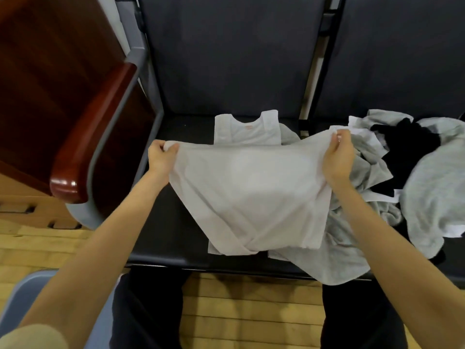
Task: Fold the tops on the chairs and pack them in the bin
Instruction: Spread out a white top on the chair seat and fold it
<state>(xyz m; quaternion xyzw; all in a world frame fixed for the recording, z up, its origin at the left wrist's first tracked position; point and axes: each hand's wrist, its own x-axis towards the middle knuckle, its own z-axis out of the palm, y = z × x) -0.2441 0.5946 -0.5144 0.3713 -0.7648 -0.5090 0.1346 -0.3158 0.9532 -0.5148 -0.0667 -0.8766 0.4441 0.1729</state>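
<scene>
**White cotton stretched between my two hands**

Pale, thin fabric hangs from my grip: a white top (pixel 249 197) held up over the dark seat of the middle chair (pixel 173 230). My left hand (pixel 159 157) pinches one corner of its upper edge, fingers (pixel 168 147) curled tight round a bunched bit of cloth. My right hand (pixel 338 157) grips the other end of that edge the same way, thumb and fingers closed on the fabric. The edge runs nearly taut between them, and the rest of the top drapes down toward me, its lower part gathered in a loose twist on the seat.

Behind it, flat on the same seat near the backrest, lies a white sleeveless top (pixel 247 131) with a small pink label at the neck. To the right, across the gap onto the next chair, sits a heap of grey tops (pixel 432 177) with a black garment (pixel 405 144) tangled in the middle; part of one grey piece spills under the top I hold. At my lower left, the rim of a blue-grey bin (pixel 17 301) shows on the wooden floor (pixel 246 316).
</scene>
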